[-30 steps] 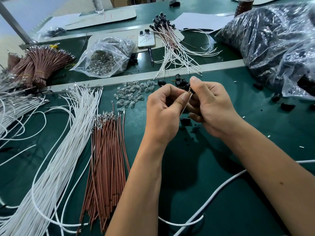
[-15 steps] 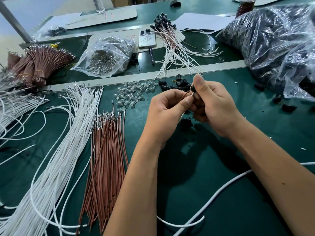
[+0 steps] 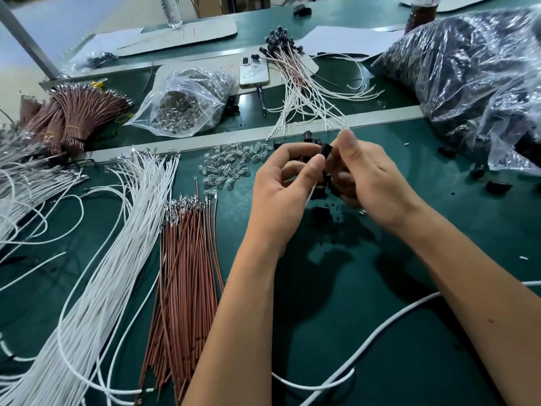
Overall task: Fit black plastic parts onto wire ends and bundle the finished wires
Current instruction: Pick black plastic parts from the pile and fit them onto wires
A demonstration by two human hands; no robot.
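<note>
Curled fingers (image 3: 295, 171) hide how the black part (image 3: 326, 150) meets the wire

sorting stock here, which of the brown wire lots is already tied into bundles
The brown wire bundles at the far left, cinched with bands and fanned out at the top. The brown wires lying beside the left hand are loose, straight and untied.

Phone (image 3: 254, 72) face down beside pen (image 3: 261, 101); plastic bottle (image 3: 170, 10) | cardboard boxes (image 3: 216, 5) behind; green table (image 3: 380, 332)
</note>
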